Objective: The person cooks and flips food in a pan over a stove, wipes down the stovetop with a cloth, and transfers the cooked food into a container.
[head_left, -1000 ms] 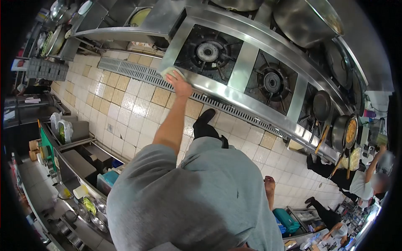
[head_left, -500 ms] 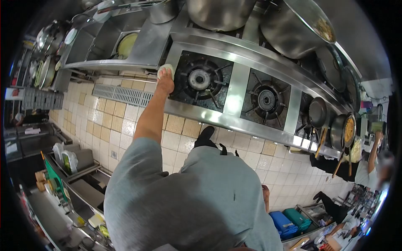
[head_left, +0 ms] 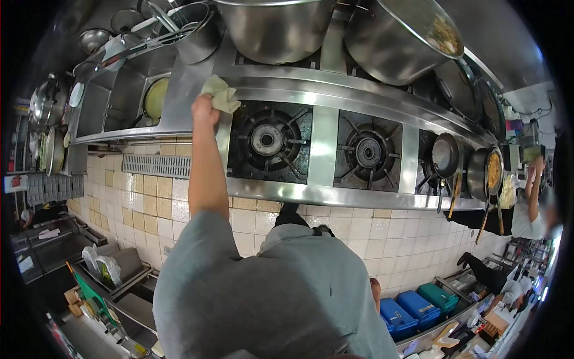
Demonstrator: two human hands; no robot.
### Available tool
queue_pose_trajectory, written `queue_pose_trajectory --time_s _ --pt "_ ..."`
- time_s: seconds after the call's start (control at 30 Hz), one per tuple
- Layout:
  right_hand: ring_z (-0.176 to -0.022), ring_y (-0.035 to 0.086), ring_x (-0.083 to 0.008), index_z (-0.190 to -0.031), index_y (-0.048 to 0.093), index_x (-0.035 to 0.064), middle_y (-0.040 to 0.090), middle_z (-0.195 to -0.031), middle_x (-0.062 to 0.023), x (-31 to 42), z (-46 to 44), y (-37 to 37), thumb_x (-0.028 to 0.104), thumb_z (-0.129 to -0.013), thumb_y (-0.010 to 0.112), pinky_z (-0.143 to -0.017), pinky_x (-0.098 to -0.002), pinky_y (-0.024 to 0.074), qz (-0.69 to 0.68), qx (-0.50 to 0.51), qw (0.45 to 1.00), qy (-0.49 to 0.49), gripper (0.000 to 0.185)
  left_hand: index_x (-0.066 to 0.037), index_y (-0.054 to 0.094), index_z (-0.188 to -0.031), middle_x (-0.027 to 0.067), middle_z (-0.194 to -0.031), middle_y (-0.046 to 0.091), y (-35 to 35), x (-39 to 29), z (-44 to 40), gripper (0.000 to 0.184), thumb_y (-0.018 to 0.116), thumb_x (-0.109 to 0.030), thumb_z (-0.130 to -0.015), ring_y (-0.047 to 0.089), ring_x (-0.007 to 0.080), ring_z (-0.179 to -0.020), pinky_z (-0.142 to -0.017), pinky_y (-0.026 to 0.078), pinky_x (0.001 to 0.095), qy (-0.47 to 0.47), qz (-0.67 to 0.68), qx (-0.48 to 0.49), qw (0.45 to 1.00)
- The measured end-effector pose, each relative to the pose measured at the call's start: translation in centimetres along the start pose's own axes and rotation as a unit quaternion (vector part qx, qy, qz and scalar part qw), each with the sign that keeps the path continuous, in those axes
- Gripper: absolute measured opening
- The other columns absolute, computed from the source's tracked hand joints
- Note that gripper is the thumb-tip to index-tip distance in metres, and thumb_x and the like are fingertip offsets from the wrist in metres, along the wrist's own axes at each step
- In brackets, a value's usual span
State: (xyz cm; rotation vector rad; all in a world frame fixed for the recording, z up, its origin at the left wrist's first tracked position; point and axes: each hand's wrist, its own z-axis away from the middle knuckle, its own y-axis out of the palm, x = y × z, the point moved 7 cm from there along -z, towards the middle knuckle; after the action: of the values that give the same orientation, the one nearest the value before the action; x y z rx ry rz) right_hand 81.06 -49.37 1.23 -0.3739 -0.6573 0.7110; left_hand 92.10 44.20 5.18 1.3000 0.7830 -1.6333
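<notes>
My left hand (head_left: pixel 205 109) is closed around a pale yellowish cloth (head_left: pixel 222 96), which hangs out over the steel beside the left burner. That burner (head_left: pixel 266 140) lies just right of the cloth, with nothing on its grate. A second burner (head_left: pixel 367 149) is further right on the same steel range (head_left: pixel 324 146). Only a sliver of my right hand (head_left: pixel 375 291) shows, low beside my shirt, its fingers mostly hidden.
Large steel pots (head_left: pixel 276 30) stand along the back of the range. A frying pan (head_left: pixel 445 155) and a pan of orange food (head_left: pixel 494 173) sit at the right, handles over the edge. Left is a sink (head_left: pixel 122 90). A co-worker (head_left: pixel 529 212) stands far right.
My left hand has moved up and back from the range's front left corner, carrying the cloth toward the rear ledge. The view has turned and shifted a little.
</notes>
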Motion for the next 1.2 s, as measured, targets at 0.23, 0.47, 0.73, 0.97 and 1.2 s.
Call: queue_pose_trajectory --time_s 0.23,0.47,0.73,0.97,1.2 --pt "-0.052 0.062 -0.0203 -0.106 0.055 0.0003 0.062 -0.079 -0.0136 2.1 -0.2 -0.2 0.015 -0.089 0.051 -0.041 -0.0304 0.0513 0.014 -0.010 1.000 -0.014 0.023 -0.006 0.047 -0.132 0.0197 -0.128 0.053 9.5 -5.7 2.7 0.055 0.053 -0.010 -0.077 0.050 0.0439 -0.115 -0.101 0.038 0.0507 0.383 -0.557 -0.005 0.737" --pt "-0.054 0.063 -0.0190 -0.108 0.055 0.0011 0.062 -0.081 -0.0131 2.0 -1.3 -0.6 0.016 -0.091 0.050 -0.041 -0.0289 0.0494 -0.008 -0.023 1.000 -0.017 0.023 -0.005 0.043 -0.134 0.0184 -0.136 0.046 8.7 -5.9 0.2 0.062 0.063 -0.019 -0.077 0.045 0.0364 -0.124 -0.103 0.034 0.0503 0.271 -0.440 -0.028 0.856" --pt "-0.054 0.063 -0.0191 -0.108 0.056 0.0018 0.063 -0.082 -0.0133 2.2 -0.6 -1.3 0.018 -0.090 0.051 -0.040 -0.0294 0.0496 0.052 -0.021 0.998 0.037 0.025 -0.005 0.033 -0.140 0.0147 -0.146 0.033 11.5 1.4 -4.1 0.071 0.055 -0.048 -0.088 0.034 0.0360 -0.132 -0.107 0.020 0.0592 -0.244 0.303 -0.131 0.912" --pt "-0.052 0.062 -0.0193 -0.107 0.057 0.0022 0.064 -0.080 -0.0131 -2.5 0.9 -2.1 0.019 -0.088 0.052 -0.040 -0.0307 0.0500 -0.073 -0.063 0.988 0.116 0.026 -0.002 0.034 -0.139 0.0143 -0.143 0.037 11.9 1.3 -4.9 0.071 0.051 -0.050 -0.090 0.039 0.0352 -0.129 -0.107 0.025 0.0558 -0.200 0.221 -0.207 0.932" --pt "-0.051 0.059 -0.0185 -0.102 0.058 0.0022 0.062 -0.074 -0.0114 -7.5 1.3 -1.7 0.019 -0.088 0.050 -0.039 -0.0310 0.0472 -0.005 -0.036 0.994 0.101 0.023 0.004 0.041 -0.133 0.0199 -0.138 0.042 15.7 1.5 0.3 0.075 0.053 -0.054 -0.087 0.046 0.0343 -0.121 -0.101 0.038 0.0457 -0.158 0.158 -0.260 0.939"
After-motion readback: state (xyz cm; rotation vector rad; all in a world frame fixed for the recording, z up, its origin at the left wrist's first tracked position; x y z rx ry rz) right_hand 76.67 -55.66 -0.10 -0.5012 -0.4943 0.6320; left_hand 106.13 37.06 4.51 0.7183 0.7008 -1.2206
